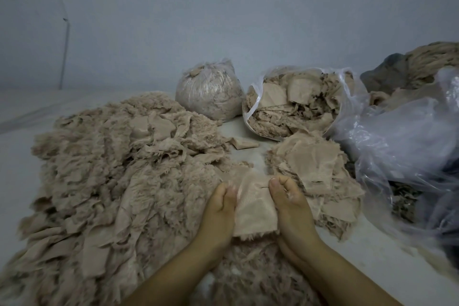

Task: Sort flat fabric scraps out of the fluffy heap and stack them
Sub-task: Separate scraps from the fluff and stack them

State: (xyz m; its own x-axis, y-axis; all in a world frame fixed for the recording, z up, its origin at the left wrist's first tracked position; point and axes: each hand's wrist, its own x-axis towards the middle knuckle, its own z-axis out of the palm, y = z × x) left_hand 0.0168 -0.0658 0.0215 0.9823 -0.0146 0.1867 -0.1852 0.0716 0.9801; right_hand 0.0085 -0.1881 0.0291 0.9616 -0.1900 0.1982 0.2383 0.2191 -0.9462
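A wide heap of beige fluffy fabric (119, 171) covers the floor on the left and in front of me. Between my hands is a flat beige scrap (253, 204) with a fuzzy lower edge. My left hand (218, 208) pinches its left side, and my right hand (288, 201) pinches its right side, thumbs on top. Just right of my hands lies a low stack of flat scraps (315, 164). The fingers under the scrap are hidden.
An open plastic bag of scraps (293, 104) lies behind the stack, and a tied full bag (208, 92) stands left of it. Loose clear plastic (397, 136) and a dark bundle (409, 67) fill the right. One small scrap (242, 143) lies on the pale floor.
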